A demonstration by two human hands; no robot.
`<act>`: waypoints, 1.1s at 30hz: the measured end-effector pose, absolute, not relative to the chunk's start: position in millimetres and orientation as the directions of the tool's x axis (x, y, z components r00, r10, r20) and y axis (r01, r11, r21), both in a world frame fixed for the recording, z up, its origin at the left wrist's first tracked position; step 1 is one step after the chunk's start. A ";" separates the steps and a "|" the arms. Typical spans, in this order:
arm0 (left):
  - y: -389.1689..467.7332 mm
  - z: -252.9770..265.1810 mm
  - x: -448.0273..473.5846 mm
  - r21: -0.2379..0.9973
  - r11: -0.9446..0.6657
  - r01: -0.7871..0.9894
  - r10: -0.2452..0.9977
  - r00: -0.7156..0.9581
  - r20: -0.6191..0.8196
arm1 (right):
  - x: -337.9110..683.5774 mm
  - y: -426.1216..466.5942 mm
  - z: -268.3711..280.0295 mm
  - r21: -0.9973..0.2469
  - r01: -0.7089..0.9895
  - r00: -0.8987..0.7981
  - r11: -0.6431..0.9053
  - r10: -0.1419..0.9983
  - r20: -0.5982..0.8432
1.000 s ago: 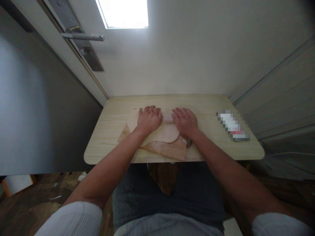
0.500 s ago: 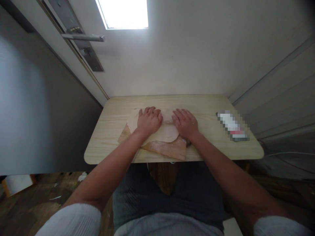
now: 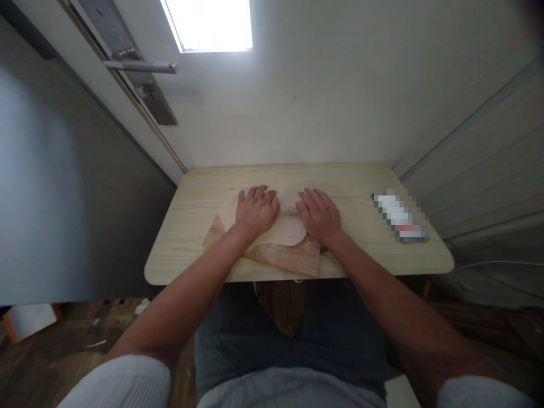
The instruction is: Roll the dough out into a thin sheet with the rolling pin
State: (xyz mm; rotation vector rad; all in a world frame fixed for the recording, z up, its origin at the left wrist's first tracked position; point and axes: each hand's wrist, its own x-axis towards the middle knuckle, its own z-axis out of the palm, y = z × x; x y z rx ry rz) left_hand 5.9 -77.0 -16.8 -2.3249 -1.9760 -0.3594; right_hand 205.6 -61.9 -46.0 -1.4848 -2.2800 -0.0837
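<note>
A thin sheet of pale dough (image 3: pixel 278 233) lies spread over a wooden board (image 3: pixel 293 258), which sits askew near the table's front edge. Across the far part of the dough runs a pale, floury rolling pin (image 3: pixel 288 207); only its middle shows between my hands. My left hand (image 3: pixel 257 211) presses down on its left part, fingers curved over it and pointing away from me. On its right part rests my right hand (image 3: pixel 319 212), held the same way, by the dough's right edge. Both palms hide the pin's ends.
The small light-wood table (image 3: pixel 174 255) stands against a white door with a metal handle (image 3: pixel 142 67). A blurred-out flat phone-like object (image 3: pixel 399 216) lies at the table's right. A dark panel (image 3: pixel 85 198) borders the left side.
The view has shifted very slightly. My hands, the rolling pin and the dough keep nearly the same places.
</note>
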 end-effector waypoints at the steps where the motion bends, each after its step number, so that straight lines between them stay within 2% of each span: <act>1: -77.3 -17.0 5.8 0.096 -0.173 0.980 0.963 0.147 0.227 | 205.8 -62.0 -46.1 -0.172 0.887 -0.343 0.428 0.862 0.374; 9: -80.7 -16.0 6.7 0.092 -0.157 0.983 0.968 0.135 0.209 | 208.2 -65.0 -49.2 -0.162 0.889 -0.357 0.428 0.870 0.340; 15: -82.6 -16.2 5.5 0.096 -0.186 0.978 0.960 0.160 0.229 | 208.6 -70.0 -52.3 -0.197 0.878 -0.337 0.436 0.855 0.393; 33: -91.0 -15.1 6.2 0.070 -0.198 0.978 0.954 0.176 0.241 | 207.5 -81.5 -56.5 -0.197 0.877 -0.311 0.439 0.830 0.462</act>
